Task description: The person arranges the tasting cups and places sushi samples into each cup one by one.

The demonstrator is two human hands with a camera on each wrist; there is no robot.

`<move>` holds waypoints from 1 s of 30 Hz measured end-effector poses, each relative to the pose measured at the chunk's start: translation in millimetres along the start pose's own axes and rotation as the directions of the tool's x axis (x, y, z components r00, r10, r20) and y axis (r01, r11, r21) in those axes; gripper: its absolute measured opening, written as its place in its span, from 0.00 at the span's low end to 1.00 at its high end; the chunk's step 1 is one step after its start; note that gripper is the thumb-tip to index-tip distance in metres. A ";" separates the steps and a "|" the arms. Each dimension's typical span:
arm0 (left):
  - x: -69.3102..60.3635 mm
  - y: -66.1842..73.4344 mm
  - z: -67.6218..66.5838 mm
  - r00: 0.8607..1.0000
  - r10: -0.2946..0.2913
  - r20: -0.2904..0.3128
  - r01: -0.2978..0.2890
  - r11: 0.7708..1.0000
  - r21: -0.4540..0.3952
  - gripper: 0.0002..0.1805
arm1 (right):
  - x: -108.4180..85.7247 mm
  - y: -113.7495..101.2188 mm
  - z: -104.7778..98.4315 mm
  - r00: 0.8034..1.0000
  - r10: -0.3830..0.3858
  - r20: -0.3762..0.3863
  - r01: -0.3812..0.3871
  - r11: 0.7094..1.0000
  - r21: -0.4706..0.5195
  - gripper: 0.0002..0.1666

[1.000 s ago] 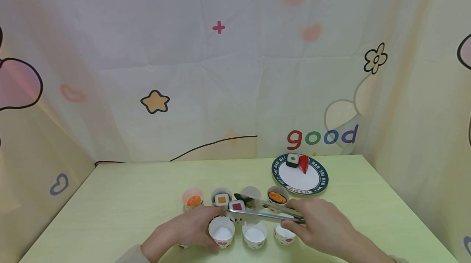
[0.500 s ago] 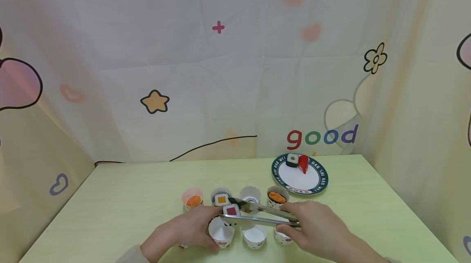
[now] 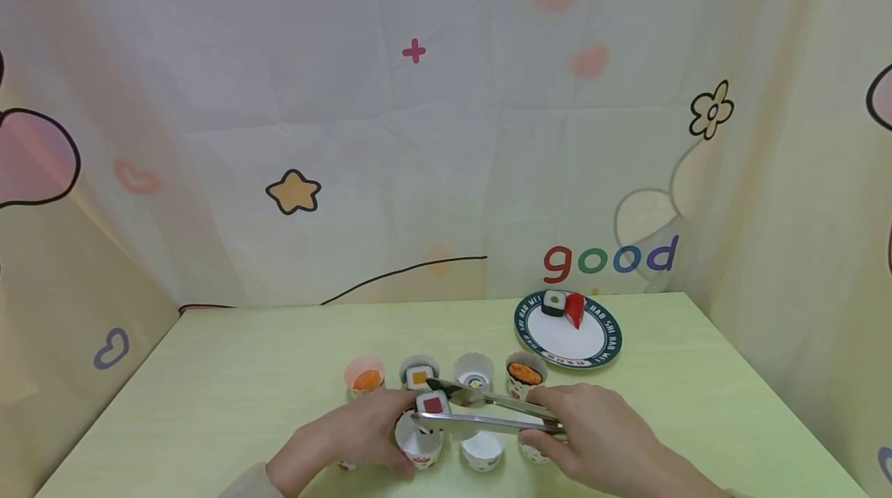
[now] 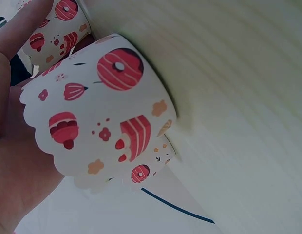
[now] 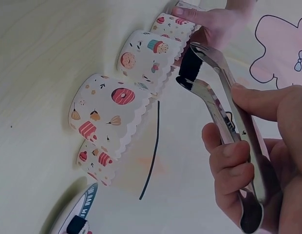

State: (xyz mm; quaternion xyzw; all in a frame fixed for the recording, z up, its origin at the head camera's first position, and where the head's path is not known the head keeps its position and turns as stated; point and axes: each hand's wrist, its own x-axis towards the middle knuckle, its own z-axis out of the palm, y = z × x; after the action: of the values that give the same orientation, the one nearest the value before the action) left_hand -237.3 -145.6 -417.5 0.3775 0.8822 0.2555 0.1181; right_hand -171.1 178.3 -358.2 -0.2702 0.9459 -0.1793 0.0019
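Note:
Metal tongs (image 3: 481,424) are gripped in my right hand (image 3: 599,432). Their tips pinch a toy sushi roll (image 3: 432,403) with a dark red centre and a black side, above the mouth of a front-row paper baking cup (image 3: 420,451). My left hand (image 3: 362,432) holds that cup, thumb and fingers at its sides. In the right wrist view the black side of the roll (image 5: 191,65) shows between the tong tips. Close up in the left wrist view stands a patterned paper cup (image 4: 107,107), with my left hand behind it.
Behind stand cups with an orange piece (image 3: 366,380), a yellow-centred roll (image 3: 420,377), a round piece (image 3: 475,382) and an orange-topped piece (image 3: 525,373). Two front cups (image 3: 482,451) (image 3: 534,451) stand right. A plate (image 3: 567,343) holds a green-centred roll (image 3: 554,303) and a red piece (image 3: 574,310).
The tongs and the pinched sushi roll have moved left and slightly nearer, over the held cup. My left hand has stayed in place.

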 end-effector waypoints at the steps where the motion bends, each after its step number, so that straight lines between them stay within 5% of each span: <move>1: 0.0 0.2 -0.1 1.000 -0.001 0.001 0.001 1.000 0.003 0.38 | 0.5 -0.1 0.3 1.000 0.000 0.007 0.000 1.000 -0.003 0.25; 13: -0.4 2.4 1.2 0.999 -0.036 0.010 0.036 0.999 0.001 0.37 | -0.1 -2.2 5.7 0.998 -0.058 0.010 0.058 0.998 -0.032 0.23; 30: -0.6 1.9 0.7 0.999 -0.034 -0.002 0.034 0.999 -0.016 0.36 | 1.6 -5.4 9.4 0.999 -0.037 0.019 0.038 0.998 -0.050 0.28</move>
State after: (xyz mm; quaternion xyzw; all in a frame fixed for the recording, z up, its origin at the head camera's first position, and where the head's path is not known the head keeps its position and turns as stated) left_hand -235.5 -144.7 -417.1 0.3610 0.8867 0.2608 0.1242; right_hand -168.8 170.1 -365.0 -0.2895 0.9449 -0.1529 0.0003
